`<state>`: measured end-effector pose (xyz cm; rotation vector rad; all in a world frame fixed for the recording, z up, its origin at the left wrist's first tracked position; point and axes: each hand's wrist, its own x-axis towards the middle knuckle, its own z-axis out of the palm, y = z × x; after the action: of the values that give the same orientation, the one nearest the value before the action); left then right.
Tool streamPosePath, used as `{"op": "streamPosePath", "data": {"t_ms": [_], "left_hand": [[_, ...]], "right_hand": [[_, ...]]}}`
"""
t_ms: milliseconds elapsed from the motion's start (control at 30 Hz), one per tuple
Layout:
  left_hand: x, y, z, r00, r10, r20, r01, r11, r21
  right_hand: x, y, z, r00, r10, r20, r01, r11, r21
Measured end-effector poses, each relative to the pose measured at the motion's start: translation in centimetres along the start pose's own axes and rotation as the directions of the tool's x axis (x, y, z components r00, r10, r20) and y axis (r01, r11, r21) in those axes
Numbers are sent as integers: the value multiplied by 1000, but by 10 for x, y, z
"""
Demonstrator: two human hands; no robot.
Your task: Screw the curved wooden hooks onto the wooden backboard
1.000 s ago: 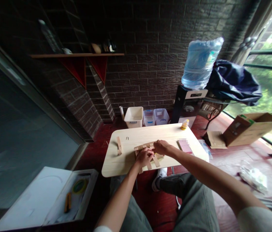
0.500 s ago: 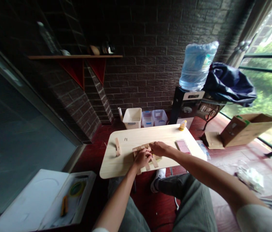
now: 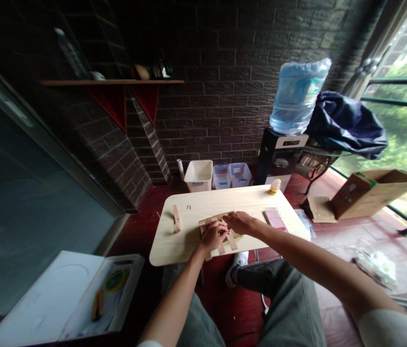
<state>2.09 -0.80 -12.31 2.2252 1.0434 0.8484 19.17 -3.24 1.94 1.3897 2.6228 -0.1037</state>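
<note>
On the pale table lies a wooden slatted frame (image 3: 231,242) with several crossing strips, partly covered by my hands. My left hand (image 3: 214,235) rests over its middle, fingertips pinched together. What they pinch is too small to make out. Against the frame's far right side, my right hand (image 3: 240,222) is closed with its fingers bent downward, and whatever it grips is hidden under it. A loose curved wooden piece (image 3: 176,219) stands apart on the left of the table. Beyond the frame lie small dark screw-like pieces (image 3: 189,207).
The pale table (image 3: 167,250) has rounded corners. A pink booklet (image 3: 274,219) lies on its right, and a small yellow-based bottle (image 3: 274,187) stands at the far right corner. Plastic bins (image 3: 198,176) sit behind. An open white case (image 3: 116,308) is at lower left, a cardboard box (image 3: 358,197) at right.
The view has shifted slightly. My right hand has tilted a little over the frame, while my left hand keeps its place.
</note>
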Motion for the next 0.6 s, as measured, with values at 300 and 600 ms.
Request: {"op": "streamPosePath", "data": {"t_ms": [300, 600], "left_hand": [[1, -2, -1, 999, -44, 24, 42, 997, 63], [-2, -8, 4, 999, 32, -23, -33, 999, -14]], "right_hand": [[7, -14, 12, 969, 232, -81, -235, 972, -20], [-3, -3, 1, 999, -3, -37, 3, 1000, -2]]}}
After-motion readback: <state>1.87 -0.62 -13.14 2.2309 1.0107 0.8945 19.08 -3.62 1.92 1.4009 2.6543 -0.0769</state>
